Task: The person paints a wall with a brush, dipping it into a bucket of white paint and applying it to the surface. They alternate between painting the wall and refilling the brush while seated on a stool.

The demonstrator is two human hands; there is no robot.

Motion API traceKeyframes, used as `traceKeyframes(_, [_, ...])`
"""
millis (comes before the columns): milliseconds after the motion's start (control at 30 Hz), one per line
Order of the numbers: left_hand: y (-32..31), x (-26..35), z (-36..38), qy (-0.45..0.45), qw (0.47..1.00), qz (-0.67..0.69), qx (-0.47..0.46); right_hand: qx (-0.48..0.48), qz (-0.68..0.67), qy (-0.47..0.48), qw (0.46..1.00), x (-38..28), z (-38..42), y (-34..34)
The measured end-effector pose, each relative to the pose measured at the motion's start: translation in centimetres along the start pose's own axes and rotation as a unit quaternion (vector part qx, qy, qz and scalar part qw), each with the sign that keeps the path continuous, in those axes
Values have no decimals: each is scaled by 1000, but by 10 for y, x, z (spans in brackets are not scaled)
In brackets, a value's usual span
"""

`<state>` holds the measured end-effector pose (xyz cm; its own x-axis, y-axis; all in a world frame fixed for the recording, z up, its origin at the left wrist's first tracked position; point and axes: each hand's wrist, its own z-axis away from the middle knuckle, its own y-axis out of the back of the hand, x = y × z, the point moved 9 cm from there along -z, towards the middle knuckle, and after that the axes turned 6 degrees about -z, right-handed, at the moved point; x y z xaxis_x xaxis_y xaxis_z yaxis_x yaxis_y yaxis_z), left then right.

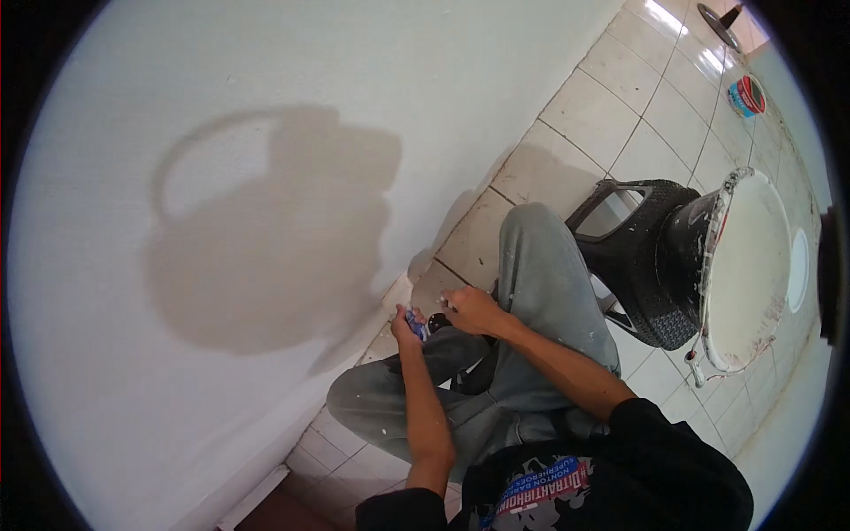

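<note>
My left hand (405, 329) is closed around a small blue-and-white item (415, 327), whose kind is too small to make out. A little to its right, my right hand (474, 311) is held with the fingers pinched together, and a tiny pale bit shows at the fingertips. The two hands are apart, low in front of the white wall (266, 398). Below and around them are my legs in grey trousers (553, 283), bent in a squat or low seat.
On the right, a bucket of off-white paint (748, 265) stands on a black plastic stool (633, 265). Farther back on the tiled floor (620, 75) is a small blue-and-red tub (746, 96). A dark round-based object (720, 26) stands at the top right.
</note>
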<state>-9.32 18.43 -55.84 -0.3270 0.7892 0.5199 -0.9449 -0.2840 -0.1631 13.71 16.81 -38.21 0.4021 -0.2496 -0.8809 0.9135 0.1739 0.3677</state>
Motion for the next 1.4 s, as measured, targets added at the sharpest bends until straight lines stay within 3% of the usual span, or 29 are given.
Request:
traceKeyframes(100, [-9, 25, 48, -70, 997, -15, -17, 10, -34, 20, 999, -5, 5, -7])
traceKeyframes(200, [-22, 55, 115, -80, 995, 0, -57, -13, 20, 53, 998, -3, 3, -22])
traceKeyframes(267, [-31, 87, 182, -127, 991, -40, 8, -11, 36, 44, 998, -6, 6, -12])
traceKeyframes(400, [-56, 151, 310, -213, 974, -49, 53, 9, 47, 51, 998, -14, 8, 1])
traceKeyframes(567, [-103, 203, 430, -408, 909, -82, -28, 21, 1, 83, 996, -32, 9, 6])
traceKeyframes(667, [-103, 209, 425, -427, 903, -54, -20, 17, 1, 69, 997, -28, 11, 8])
traceKeyframes(733, [-90, 202, 379, -378, 925, -22, 2, 14, 10, 62, 998, -26, 13, 10])
traceKeyframes(800, [-87, 190, 318, -375, 925, 43, -49, 17, 26, 66, 997, -24, 13, 11])
traceKeyframes(1000, [-40, 65, 158, -256, 966, -12, -43, 13, 40, 74, 996, -24, 15, 14])
traceKeyframes(1100, [-21, 14, 115, -112, 993, 7, -42, 10, 13, 74, 997, -20, 19, 12])
traceKeyframes(1167, [-14, 8, 109, -68, 996, 2, -51, 4, 18, 88, 996, -21, 21, 8])
traceKeyframes(1300, [-40, 93, 191, -188, 980, -31, -57, 5, 42, 108, 993, -20, 15, 3])
traceKeyframes(1400, [-53, 178, 279, -252, 962, -90, -61, 31, 43, 180, 982, -24, 15, 0])
